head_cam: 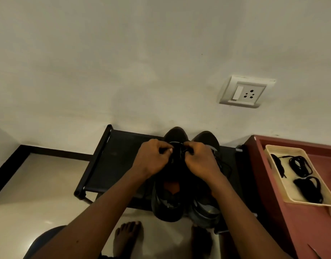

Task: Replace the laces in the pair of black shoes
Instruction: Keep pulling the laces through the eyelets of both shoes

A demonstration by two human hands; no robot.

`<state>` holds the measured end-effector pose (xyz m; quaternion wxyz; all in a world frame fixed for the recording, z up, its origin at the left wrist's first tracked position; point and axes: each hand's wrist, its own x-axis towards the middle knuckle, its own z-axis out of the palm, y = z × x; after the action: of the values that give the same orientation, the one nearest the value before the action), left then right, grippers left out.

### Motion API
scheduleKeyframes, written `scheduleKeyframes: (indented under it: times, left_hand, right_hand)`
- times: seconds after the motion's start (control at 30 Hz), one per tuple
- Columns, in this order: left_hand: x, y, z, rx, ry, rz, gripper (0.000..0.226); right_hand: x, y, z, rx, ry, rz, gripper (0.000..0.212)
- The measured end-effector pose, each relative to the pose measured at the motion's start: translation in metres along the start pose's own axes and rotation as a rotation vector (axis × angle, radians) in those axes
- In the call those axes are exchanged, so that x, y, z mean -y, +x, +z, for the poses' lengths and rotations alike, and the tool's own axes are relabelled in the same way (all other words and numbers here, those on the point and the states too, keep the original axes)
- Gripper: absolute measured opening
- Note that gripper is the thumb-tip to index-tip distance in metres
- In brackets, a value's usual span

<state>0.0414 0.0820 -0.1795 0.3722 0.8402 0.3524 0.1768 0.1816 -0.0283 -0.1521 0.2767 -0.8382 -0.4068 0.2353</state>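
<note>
Two black shoes stand side by side on a black rack (108, 157), toes toward the wall. Over the front eyelets of the left shoe (168, 202), my left hand (153, 159) and my right hand (200, 161) each pinch an end of a black lace (179, 149). The right shoe (205, 208) sits beside it, with a loose lace trailing off its right side (226, 166). Several coiled black laces (301, 165) lie in a cream tray (273, 163) at the right.
The tray rests on a reddish-brown cabinet top (295, 227) right of the rack. A wall socket (245, 92) is mounted above. My bare feet (127, 238) stand on the pale tiled floor in front of the rack. A blue rounded object (47, 240) is at the lower left.
</note>
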Motion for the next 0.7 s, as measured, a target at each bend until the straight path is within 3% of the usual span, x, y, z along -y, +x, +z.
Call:
scheduleKeyframes:
  times: [0.13, 0.37, 0.53, 0.7]
  left_hand:
    - [-0.004, 0.010, 0.008, -0.039, 0.036, 0.046, 0.023]
    - [-0.001, 0.021, 0.017, -0.030, -0.016, -0.045, 0.015]
    - [-0.006, 0.022, 0.027, -0.016, -0.020, -0.054, 0.012]
    - [-0.010, 0.025, 0.032, -0.001, 0.071, -0.046, 0.014]
  right_hand:
    - [-0.008, 0.008, 0.008, -0.103, 0.060, -0.026, 0.020]
    - [-0.015, 0.023, -0.001, -0.029, 0.109, 0.055, 0.012]
    - [-0.032, 0.031, -0.008, 0.062, 0.269, 0.122, 0.029]
    - [-0.039, 0.036, -0.014, 0.133, 0.434, 0.177, 0.031]
